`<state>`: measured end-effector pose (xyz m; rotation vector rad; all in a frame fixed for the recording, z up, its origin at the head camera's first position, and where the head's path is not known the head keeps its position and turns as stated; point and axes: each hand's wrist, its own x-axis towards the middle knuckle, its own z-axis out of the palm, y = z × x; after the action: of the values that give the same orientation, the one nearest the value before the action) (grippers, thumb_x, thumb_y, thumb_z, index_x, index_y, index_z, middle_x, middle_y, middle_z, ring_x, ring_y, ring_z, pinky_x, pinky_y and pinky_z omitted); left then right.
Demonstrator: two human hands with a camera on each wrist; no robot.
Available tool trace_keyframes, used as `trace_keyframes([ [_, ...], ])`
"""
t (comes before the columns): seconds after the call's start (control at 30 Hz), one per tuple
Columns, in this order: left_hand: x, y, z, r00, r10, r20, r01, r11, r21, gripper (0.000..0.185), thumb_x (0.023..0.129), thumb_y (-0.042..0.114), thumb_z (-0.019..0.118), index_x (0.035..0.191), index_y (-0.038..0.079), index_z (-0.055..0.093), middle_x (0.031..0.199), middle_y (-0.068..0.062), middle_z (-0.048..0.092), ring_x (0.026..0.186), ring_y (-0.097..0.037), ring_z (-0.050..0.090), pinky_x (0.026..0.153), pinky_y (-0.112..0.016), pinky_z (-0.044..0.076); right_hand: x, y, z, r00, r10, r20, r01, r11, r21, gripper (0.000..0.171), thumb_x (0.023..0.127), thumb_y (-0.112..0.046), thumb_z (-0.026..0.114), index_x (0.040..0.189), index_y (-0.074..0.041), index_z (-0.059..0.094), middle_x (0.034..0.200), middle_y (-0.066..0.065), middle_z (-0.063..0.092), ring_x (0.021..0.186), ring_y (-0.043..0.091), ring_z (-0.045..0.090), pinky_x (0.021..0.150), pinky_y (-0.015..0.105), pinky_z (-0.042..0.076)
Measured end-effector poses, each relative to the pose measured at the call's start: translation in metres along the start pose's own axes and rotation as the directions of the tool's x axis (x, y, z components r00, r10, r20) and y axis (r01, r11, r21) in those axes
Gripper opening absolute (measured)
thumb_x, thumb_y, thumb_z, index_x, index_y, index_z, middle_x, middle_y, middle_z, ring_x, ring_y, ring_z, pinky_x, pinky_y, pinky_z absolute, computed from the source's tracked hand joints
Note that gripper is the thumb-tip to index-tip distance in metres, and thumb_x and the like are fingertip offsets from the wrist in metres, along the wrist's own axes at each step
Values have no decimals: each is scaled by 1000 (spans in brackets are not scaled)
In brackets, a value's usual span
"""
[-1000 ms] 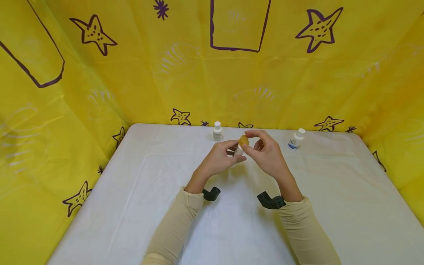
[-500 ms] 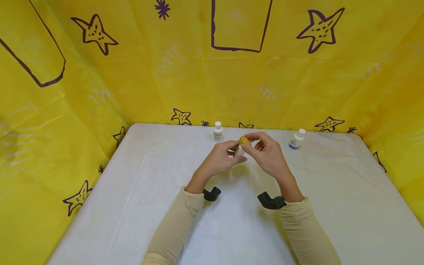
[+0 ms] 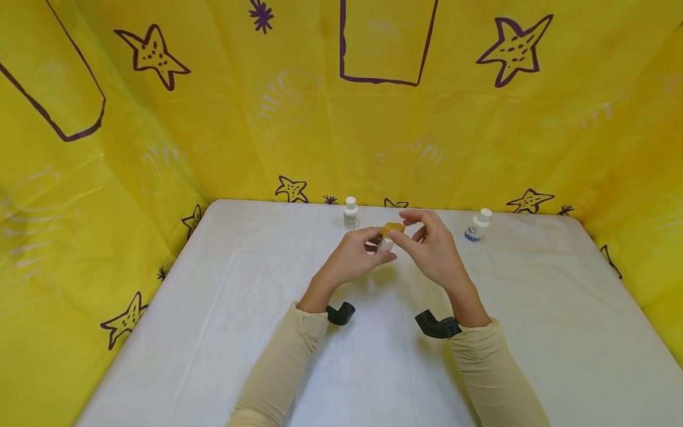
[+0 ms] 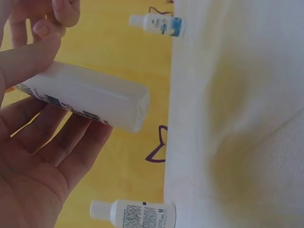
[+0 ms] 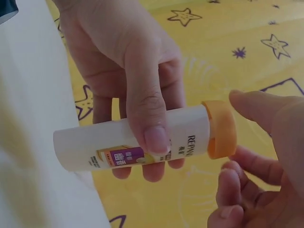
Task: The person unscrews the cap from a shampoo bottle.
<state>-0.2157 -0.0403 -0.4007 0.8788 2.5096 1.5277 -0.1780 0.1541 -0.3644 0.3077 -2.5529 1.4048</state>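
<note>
Cap (image 3: 393,228) lifted; bottle (image 5: 130,144) between hands, left gripping.

Staged recording booth, not a lived-in room: white-covered worktop (image 3: 213,332) boxed in on three sides by a yellow starfish-print sheet (image 3: 160,118). Two small white bottles (image 3: 350,213) (image 3: 477,225) along the far edge.

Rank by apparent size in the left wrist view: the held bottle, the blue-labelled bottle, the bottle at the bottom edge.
1. Held bottle, largest, though nearest the camera.
2. Bottle at the bottom edge.
3. Blue-labelled bottle, smallest and farthest; true sizes stay unsure.
</note>
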Motion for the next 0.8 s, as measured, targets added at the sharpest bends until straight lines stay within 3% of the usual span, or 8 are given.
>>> trace_keyframes([
  [0.13,0,-2,2,1000,16,5,-16,1000,-7,37,90,25,79,124,15,70,109,0,73,100,-15,69,93,-34,60,0,1,3,996,83,-45,-84,996,-24,45,91,-43,76,117,-8,64,99,10,59,83,23,55,68,26,47],
  [0.27,0,-3,5,999,34,17,-34,999,2,39,90,25,79,127,17,69,107,1,73,99,-15,67,91,-27,59,0,1,5,991,118,-56,-120,992,-32,46,90,-46,77,110,-8,64,93,9,59,84,22,56,68,28,48],
  [0.5,-1,-1,6,999,41,30,-42,999,17,40,90,26,79,128,18,69,109,1,72,98,-14,64,91,-27,58,0,0,5,995,83,-55,-85,995,-48,42,88,-41,80,107,-7,65,96,10,63,86,23,56,75,31,47],
  [0.8,0,-1,7,998,36,42,-38,999,38,45,91,25,79,133,17,67,117,1,72,101,-13,65,93,-27,58,-3,-2,1,1000,4,5,-3,998,-56,34,93,-18,69,127,-12,70,116,9,65,81,21,56,68,26,49],
])
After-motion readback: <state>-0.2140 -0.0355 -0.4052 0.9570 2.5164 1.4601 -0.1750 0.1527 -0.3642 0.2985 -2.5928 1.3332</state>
